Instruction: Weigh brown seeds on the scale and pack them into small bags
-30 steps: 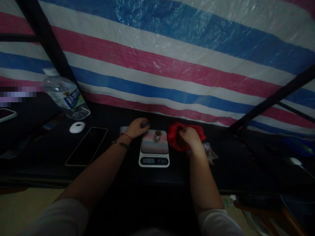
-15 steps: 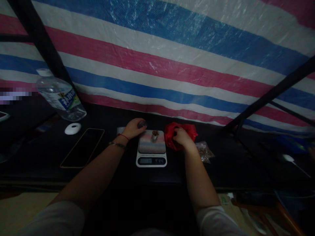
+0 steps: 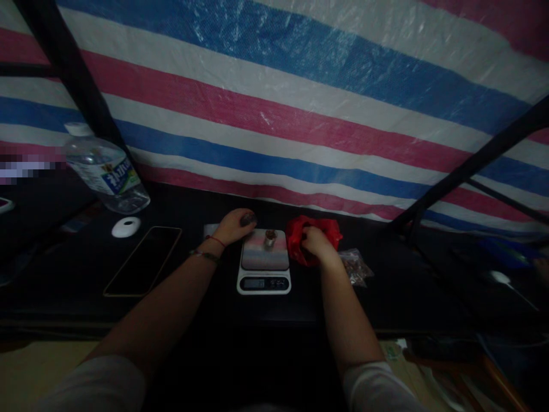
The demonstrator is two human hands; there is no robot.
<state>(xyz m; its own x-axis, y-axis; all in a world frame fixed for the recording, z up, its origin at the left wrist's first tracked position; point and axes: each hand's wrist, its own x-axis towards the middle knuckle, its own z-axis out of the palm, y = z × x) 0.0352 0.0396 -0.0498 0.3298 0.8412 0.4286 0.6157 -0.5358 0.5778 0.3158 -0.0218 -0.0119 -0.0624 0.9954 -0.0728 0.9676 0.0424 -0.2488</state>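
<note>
The right hand (image 3: 318, 243) is dipped into the open mouth of a red plastic bag (image 3: 295, 240); its fingertips are hidden by the bag, so whether they are apart or closed on something cannot be told. The left hand (image 3: 229, 227) is curled, and a small dark object (image 3: 248, 219) is clasped between its thumb and fingers, just beside the far left corner of a white scale (image 3: 264, 289). A red cord and a beaded bracelet are worn on that wrist.

Between the two hands, a small metal cup (image 3: 270, 242) with brown contents is borne upright on the scale's plate, towards its far right side. A number is shown on the display (image 3: 254, 283) (the digits are too small and dim to be read), and pale marks can be seen on the dark panel beside it.

Just beyond the right wrist, a clear plastic bag (image 3: 358, 268) with brownish contents is laid on the black table (image 3: 295, 312). To the left, a dark-screened phone (image 3: 143, 263) and a white oval object (image 3: 126, 227) are placed near a clear bottle (image 3: 105, 171). On the bottle's label, large white Chinese characters are printed on blue, tilted and only partly legible. Behind everything, a striped sheet (image 3: 266, 120) is hung in blue, white and red.
</note>
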